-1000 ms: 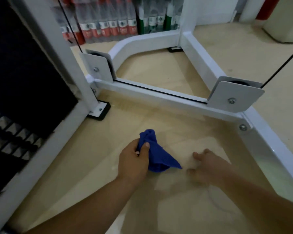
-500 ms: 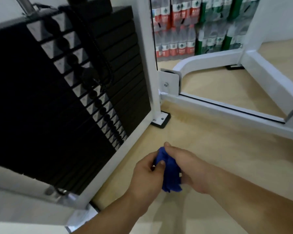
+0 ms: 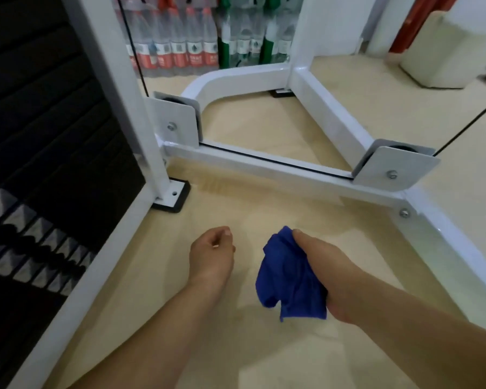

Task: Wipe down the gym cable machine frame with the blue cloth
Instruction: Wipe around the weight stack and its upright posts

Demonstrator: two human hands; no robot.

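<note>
Head view: your right hand (image 3: 317, 265) grips the bunched blue cloth (image 3: 286, 279) above the floor, near the frame crossbar (image 3: 264, 168). Your left hand (image 3: 211, 254) hangs loosely curled and empty. Trailing folds could snag the cable (image 3: 275, 161).

- Packs of red-labelled water bottles (image 3: 177, 51) stand far left.
- Green-labelled bottles (image 3: 253, 37) stand just right of them.
- Cream container (image 3: 443, 51) sits far right.
- Pale wooden floor (image 3: 264, 355) lies underneath.
</note>
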